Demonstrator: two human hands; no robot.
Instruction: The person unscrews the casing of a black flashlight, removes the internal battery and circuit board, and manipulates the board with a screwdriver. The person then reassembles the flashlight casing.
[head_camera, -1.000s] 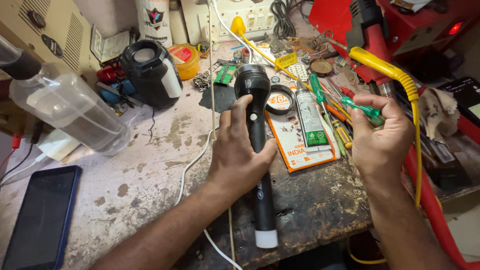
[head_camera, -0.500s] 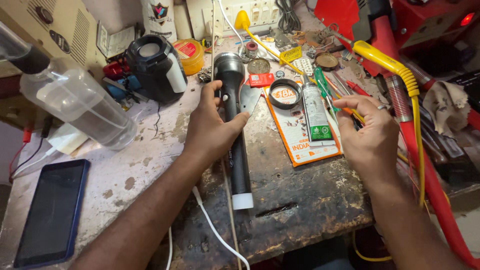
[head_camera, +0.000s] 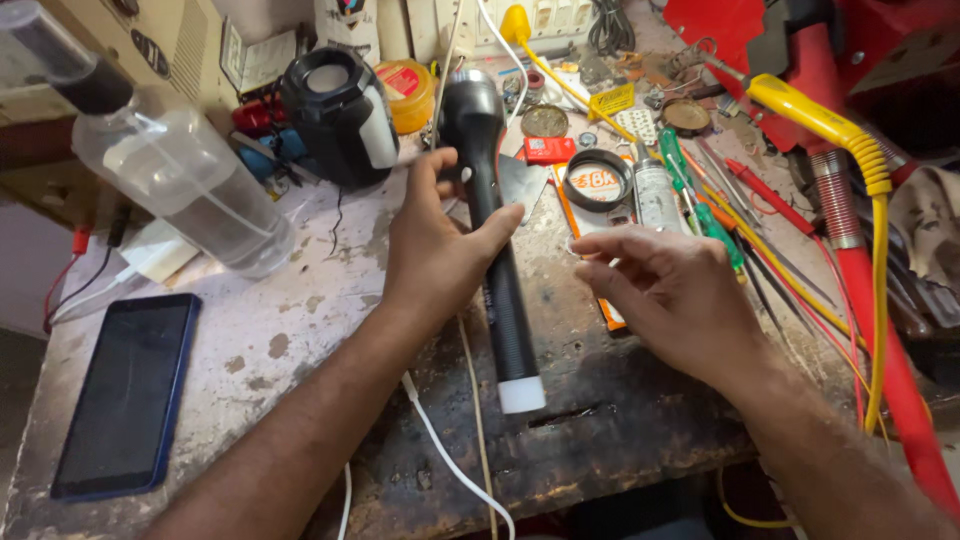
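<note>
A dark phone lies flat (near a clear bottle).

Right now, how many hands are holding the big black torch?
1. The left hand grips the black torch around its middle. The right hand hovers beside it, apart from it, fingers curled and holding nothing that shows.

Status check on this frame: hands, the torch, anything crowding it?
Left hand gripping black torch mid-barrel, white end cap toward the person. Right hand empty, fingers loose, just right of it. Black ring, tube, screwdrivers crowd the right.
</note>
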